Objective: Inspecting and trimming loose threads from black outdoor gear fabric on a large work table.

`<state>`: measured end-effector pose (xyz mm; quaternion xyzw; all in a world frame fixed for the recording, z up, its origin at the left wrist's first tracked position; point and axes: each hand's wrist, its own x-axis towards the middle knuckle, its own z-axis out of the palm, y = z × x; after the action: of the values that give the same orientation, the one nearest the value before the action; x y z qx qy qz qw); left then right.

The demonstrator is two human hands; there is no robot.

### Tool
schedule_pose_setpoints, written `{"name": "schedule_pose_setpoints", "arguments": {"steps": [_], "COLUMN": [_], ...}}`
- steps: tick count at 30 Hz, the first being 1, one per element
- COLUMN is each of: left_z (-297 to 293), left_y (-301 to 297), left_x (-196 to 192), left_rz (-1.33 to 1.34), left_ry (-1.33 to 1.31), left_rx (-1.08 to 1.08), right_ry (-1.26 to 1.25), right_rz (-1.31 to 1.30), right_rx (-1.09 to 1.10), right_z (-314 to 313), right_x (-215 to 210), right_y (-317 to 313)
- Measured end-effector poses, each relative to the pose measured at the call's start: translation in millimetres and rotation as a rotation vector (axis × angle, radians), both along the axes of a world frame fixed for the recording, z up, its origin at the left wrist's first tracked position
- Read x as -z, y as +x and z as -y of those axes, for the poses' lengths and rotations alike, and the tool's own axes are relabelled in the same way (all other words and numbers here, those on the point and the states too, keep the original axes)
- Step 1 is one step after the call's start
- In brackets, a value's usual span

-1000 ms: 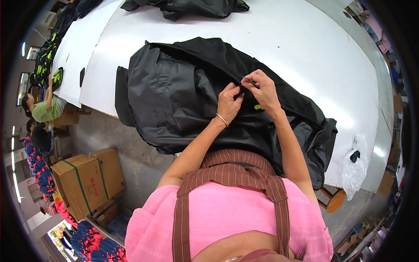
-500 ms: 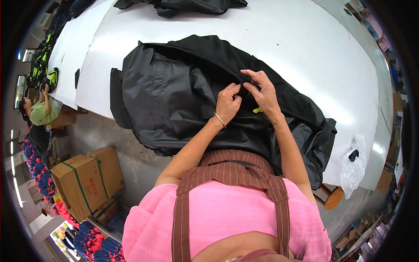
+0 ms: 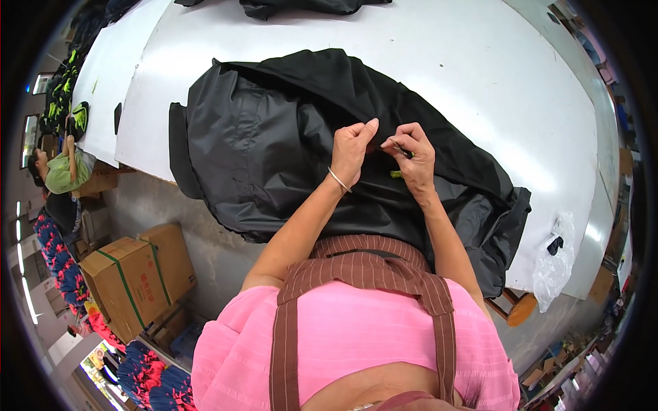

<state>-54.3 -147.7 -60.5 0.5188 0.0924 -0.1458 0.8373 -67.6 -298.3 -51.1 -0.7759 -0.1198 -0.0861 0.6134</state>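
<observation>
Both hands meet at the middle of the black jacket (image 3: 274, 144). Left hand (image 3: 353, 147) is curled, thumb and fingers pinching a fold of the dark cloth and lifting it a little. Right hand (image 3: 411, 154) sits just beside it, fingertips closed on something thin and dark at the same fold — a loose thread or a small tool, too small to tell. A small green tag (image 3: 396, 174) shows on the cloth just under my right hand.

The jacket lies spread on the white table (image 3: 480, 75), its lower part hanging over the near edge against my striped apron (image 3: 363, 267). It looks sewn up and whole; the work in hand seems to be checking or trimming at one spot, not assembly.

How far along — I judge mid-way at best. Only this one fold is being handled; the bulk of the jacket to my left lies flat and untouched, and the part near the table edge to my right is still bunched.

Elsewhere: another dark garment (image 3: 308, 7) at the far edge of the table, a clear plastic bag (image 3: 552, 264) at the right corner, cardboard boxes (image 3: 133, 274) on the floor to my left, a person in a green top (image 3: 58, 171) farther off.
</observation>
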Motion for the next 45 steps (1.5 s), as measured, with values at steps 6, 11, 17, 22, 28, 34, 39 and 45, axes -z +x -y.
{"name": "schedule_pose_setpoints", "arguments": {"steps": [6, 11, 17, 22, 28, 34, 39, 45], "left_z": [13, 12, 15, 10, 2, -30, -36, -41], "left_y": [-2, -1, -3, 3, 3, 29, 44, 37], "left_x": [-10, -12, -13, -14, -29, -40, -35, -36], "left_rz": [-0.184, -0.162, -0.138, -0.169, -0.107, 0.896, 0.607, 0.381], "left_ry": [-0.099, -0.157, -0.172, -0.082, 0.013, 1.083, 0.72, 0.452], "left_rx": [-0.104, -0.077, -0.062, -0.221, -0.093, -0.078, 0.505, 0.459], "right_ry": [0.144, 0.349, 0.46, -0.07, -0.216, 0.166, 0.346, 0.373], "right_rz": [-0.092, -0.202, -0.222, 0.017, -0.064, -0.548, -0.65, -0.626], "right_rx": [-0.001, 0.045, 0.033, 0.152, 0.228, 0.021, -0.066, 0.0], "right_z": [6, 9, 8, -2, -10, 17, 20, 30], "right_x": [8, 10, 6, -11, -8, 1, -14, -25], "right_y": [-2, -5, -5, -13, -15, -3, 2, 7]}}
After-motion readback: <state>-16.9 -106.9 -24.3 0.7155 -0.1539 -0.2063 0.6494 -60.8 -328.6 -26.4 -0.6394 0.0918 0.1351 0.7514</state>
